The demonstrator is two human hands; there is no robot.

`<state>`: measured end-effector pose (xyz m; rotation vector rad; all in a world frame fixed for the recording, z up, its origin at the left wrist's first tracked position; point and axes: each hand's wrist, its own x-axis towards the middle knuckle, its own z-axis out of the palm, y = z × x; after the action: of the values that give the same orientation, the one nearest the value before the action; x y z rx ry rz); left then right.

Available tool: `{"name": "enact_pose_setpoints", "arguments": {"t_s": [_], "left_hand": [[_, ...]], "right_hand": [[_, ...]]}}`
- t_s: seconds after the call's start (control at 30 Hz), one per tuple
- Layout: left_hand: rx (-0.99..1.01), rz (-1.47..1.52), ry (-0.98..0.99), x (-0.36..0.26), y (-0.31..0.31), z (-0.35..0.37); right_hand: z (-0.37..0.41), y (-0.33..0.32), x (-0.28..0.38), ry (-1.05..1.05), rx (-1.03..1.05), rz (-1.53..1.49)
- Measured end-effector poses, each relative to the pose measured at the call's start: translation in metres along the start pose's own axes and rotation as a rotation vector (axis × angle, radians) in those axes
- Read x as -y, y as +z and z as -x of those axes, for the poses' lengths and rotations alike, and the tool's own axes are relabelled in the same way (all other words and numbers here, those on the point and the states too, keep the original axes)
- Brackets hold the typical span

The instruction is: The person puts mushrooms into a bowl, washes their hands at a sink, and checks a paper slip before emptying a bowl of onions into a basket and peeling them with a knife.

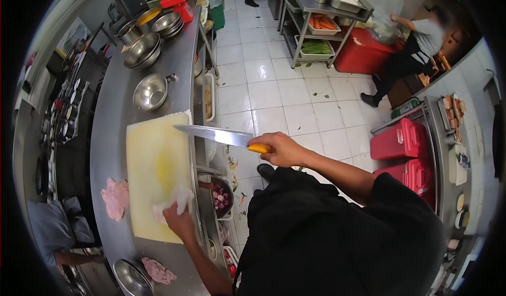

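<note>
- Black clothing on the person's body (342, 233) lay nearest the camera, beside the long steel counter (113, 138).
- One step seemed in hand: tending to the pale bundle (183, 197) on the cutting board (150, 148), probably as a wipe of its surface, with the blade kept aside. Whether the bundle was cloth or food could not be told for certain.
- Left hand (179, 221): its fingers were bent and gripping the bundle, near the board's edge on the person's side; blur hid the exact hold.
- Right hand (279, 149): its fingers were wrapped around the yellow handle of the knife (219, 133). The blade pointed across toward the board's corner, apart from the left hand.
- Yellow staining marked the middle of the board. One pink lump (114, 199) lay at its far side, on the counter; another pink lump (158, 270) lay next to a steel bowl (133, 278).
- Next, in my judgement, the move called for the left hand to draw the bundle over the stain or lift it off, while the right kept the edge well clear of those fingers.
</note>
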<state>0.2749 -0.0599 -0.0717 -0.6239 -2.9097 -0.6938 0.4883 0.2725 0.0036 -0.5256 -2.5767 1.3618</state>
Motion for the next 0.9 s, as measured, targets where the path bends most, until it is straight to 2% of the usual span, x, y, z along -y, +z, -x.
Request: {"name": "enact_pose_setpoints", "arguments": {"t_s": [0.1, 0.2, 0.23, 0.3, 0.33, 0.4, 0.43, 0.53, 0.67, 0.77, 0.87, 0.9], "left_hand": [[-0.056, 0.075, -0.094, 0.021, -0.024, 0.059], [-0.092, 0.132, -0.199, 0.057, -0.045, 0.116], [-0.014, 0.084, -0.338, 0.061, -0.061, 0.134], [-0.055, -0.033, -0.478, 0.077, -0.077, 0.172], [-0.083, -0.103, -0.551, 0.087, -0.088, 0.188], [-0.194, 0.104, -0.606, 0.092, -0.109, 0.196], [-0.265, 0.165, -0.648, 0.088, -0.115, 0.191], [-0.384, 0.255, -0.57, 0.055, -0.139, 0.141], [-0.495, 0.407, -0.397, 0.007, -0.165, 0.048], [-0.496, 0.399, -0.272, -0.009, -0.15, -0.04], [-0.47, 0.505, -0.206, 0.01, -0.091, -0.143], [-0.436, 0.43, -0.181, 0.019, -0.067, -0.177]], "right_hand": [[-0.026, 0.02, 0.012, -0.123, 0.1, 0.02], [-0.045, 0.035, 0.032, -0.106, 0.254, -0.008], [-0.05, 0.039, 0.036, -0.127, 0.286, 0.01], [-0.059, 0.053, 0.029, -0.302, 0.228, -0.027], [-0.063, 0.058, 0.026, -0.322, 0.22, -0.03], [-0.063, 0.053, 0.037, -0.126, 0.299, -0.126], [-0.064, 0.056, 0.03, -0.149, 0.272, -0.112], [-0.064, 0.048, 0.03, -0.014, 0.281, -0.147], [-0.071, 0.032, 0.024, -0.039, 0.253, -0.168], [-0.084, 0.011, 0.004, -0.089, 0.193, -0.206], [-0.092, -0.02, 0.001, -0.039, 0.184, -0.18], [-0.097, -0.031, 0.0, -0.011, 0.184, -0.189]]}}
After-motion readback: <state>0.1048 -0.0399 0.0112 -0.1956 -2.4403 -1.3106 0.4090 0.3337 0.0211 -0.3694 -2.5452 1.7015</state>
